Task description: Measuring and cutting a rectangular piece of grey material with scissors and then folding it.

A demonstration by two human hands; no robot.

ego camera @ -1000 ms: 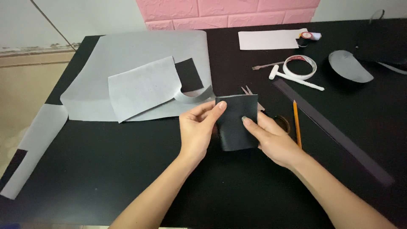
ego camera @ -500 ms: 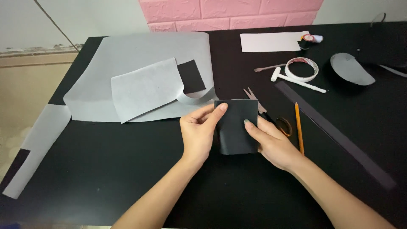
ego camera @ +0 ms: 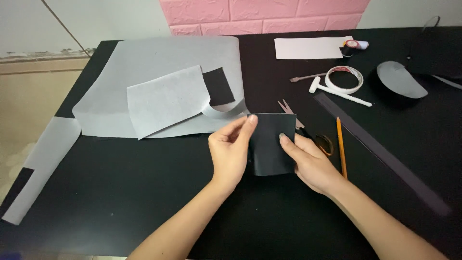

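I see both hands, left hand (ego camera: 231, 151) and right hand (ego camera: 308, 161), fingers clamped on the black sheet (ego camera: 272, 142); barely shifted since earlier, scissors (ego camera: 308, 132) still beneath.

Single head view, worn on your head, tilted down and forward over black worktop (ego camera: 144, 192). Close range: your forearms enter from bottom edge. Pink brick wall (ego camera: 260, 14) along top. No second view.

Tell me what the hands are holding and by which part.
Both hands hold one dark sheet piece: the left hand pinches its left edge, the right hand grips its right edge, thumb on the face.
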